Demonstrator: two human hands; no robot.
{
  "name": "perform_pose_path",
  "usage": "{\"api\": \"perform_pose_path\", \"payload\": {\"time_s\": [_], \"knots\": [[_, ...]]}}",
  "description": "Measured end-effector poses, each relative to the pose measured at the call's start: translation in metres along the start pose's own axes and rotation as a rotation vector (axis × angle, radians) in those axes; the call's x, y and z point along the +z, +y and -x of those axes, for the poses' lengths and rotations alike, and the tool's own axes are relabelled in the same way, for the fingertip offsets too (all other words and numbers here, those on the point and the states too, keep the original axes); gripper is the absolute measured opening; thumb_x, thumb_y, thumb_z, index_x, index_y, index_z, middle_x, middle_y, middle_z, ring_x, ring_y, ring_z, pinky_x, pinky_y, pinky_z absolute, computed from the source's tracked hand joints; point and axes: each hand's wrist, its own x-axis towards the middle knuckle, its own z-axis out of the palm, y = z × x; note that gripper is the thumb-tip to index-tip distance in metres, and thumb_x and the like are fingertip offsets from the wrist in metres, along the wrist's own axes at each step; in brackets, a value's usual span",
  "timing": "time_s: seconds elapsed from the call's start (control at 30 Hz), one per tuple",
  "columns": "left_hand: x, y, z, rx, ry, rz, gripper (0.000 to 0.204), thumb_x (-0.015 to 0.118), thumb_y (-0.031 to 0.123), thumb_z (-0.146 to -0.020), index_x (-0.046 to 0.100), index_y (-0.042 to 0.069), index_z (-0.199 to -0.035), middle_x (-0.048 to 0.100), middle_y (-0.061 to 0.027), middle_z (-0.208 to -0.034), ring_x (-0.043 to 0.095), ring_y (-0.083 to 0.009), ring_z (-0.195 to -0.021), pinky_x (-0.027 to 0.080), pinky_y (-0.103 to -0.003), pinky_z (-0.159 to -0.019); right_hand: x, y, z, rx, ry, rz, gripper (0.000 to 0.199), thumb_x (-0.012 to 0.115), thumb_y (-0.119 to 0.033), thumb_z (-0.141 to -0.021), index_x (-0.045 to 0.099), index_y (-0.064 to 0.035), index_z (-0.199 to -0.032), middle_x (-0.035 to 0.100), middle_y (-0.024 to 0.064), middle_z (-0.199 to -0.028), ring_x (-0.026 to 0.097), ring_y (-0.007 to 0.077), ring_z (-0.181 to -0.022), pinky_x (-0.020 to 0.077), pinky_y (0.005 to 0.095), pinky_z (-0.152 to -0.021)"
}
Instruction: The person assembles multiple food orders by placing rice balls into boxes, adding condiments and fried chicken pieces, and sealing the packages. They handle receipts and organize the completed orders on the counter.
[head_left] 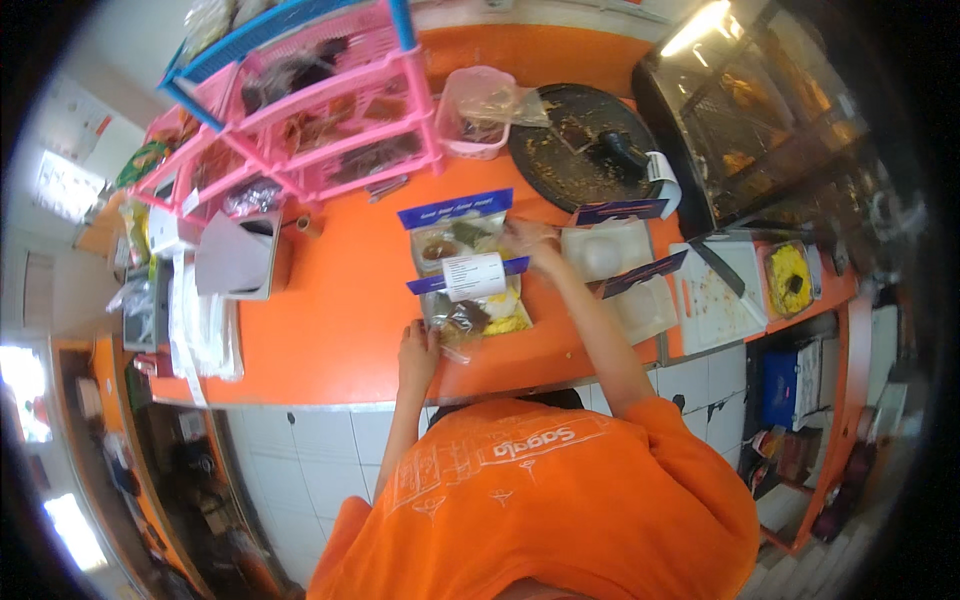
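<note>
Two food boxes (505,315) are lying crosswise on the counter (330,330); the nearer, right of the left hand's (417,355) slightly parted fingers; the farther (436,243), left of the right hand (533,242), grip too blurred to tell.

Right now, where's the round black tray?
Head view, upper right of centre: the tray is on the orange counter beyond the right hand, between the pink basket at left and the glass case at right.

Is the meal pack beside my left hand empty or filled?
At least partly filled: yellow food and white food show inside the meal pack.
</note>
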Motion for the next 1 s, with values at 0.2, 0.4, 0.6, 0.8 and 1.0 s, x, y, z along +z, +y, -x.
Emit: {"api": "perform_pose_path", "payload": {"time_s": [0.2,0.4,0.6,0.8,1.0], "knots": [[-0.014,-0.076,-0.007,-0.159,0.019,0.167,0.022,0.050,0.014,-0.092,0.059,-0.006,-0.097,0.063,-0.0222,-0.088,0.062,-0.0340,-0.080,0.048,-0.045,-0.070,0.047,-0.041,-0.020,0.044,-0.048,-0.111,0.076,0.062,-0.062,-0.078,0.056,-0.0057,-0.128,0.064,0.0209,-0.117,0.062,0.0350,-0.108,0.0492,0.0477,-0.091],[-0.090,-0.090,0.010,-0.401,0.293,0.261,0.029,0.048,0.022,-0.099,0.058,-0.004,-0.106,0.062,-0.0184,-0.089,0.061,-0.0305,-0.081,0.049,-0.041,-0.068,0.107,-0.053,0.019,-0.234,-0.094,-0.907,0.048,0.048,-0.043,-0.095,0.057,-0.0061,-0.125,0.067,0.0082,-0.107,0.061,0.0206,-0.079,0.0504,0.0350,-0.074],[-0.014,0.071,0.049,0.147,0.254,-0.125,0.031,0.054,0.021,-0.097,0.053,-0.002,-0.118,0.055,-0.0210,-0.116,0.060,-0.0355,-0.098,0.049,-0.043,-0.084,-0.019,0.032,0.249,0.002,-0.581,-1.052,0.045,0.046,-0.040,-0.099,0.053,-0.0106,-0.133,0.062,0.0028,-0.115,0.059,0.0137,-0.092,0.0514,0.0291,-0.082],[0.175,0.179,0.117,0.759,0.057,-0.558,0.041,0.056,0.025,-0.095,0.053,-0.003,-0.125,0.051,-0.0251,-0.133,0.050,-0.0373,-0.124,0.041,-0.048,-0.101,-0.070,0.181,0.450,0.114,-0.227,-1.182,0.041,0.053,-0.034,-0.099,0.054,-0.0086,-0.132,0.063,0.0032,-0.116,0.059,0.0136,-0.104,0.0510,0.0276,-0.086],[0.188,0.234,0.157,0.494,-0.293,-0.483,0.034,0.052,0.024,-0.095,0.068,-0.001,-0.080,0.062,-0.0160,-0.058,0.062,-0.0369,-0.055,0.049,-0.045,-0.057,-0.119,0.350,0.528,0.356,0.167,-1.198,0.039,0.057,-0.031,-0.097,0.055,-0.0068,-0.128,0.064,0.0037,-0.113,0.059,0.0125,-0.100,0.0514,0.0286,-0.084]]}}
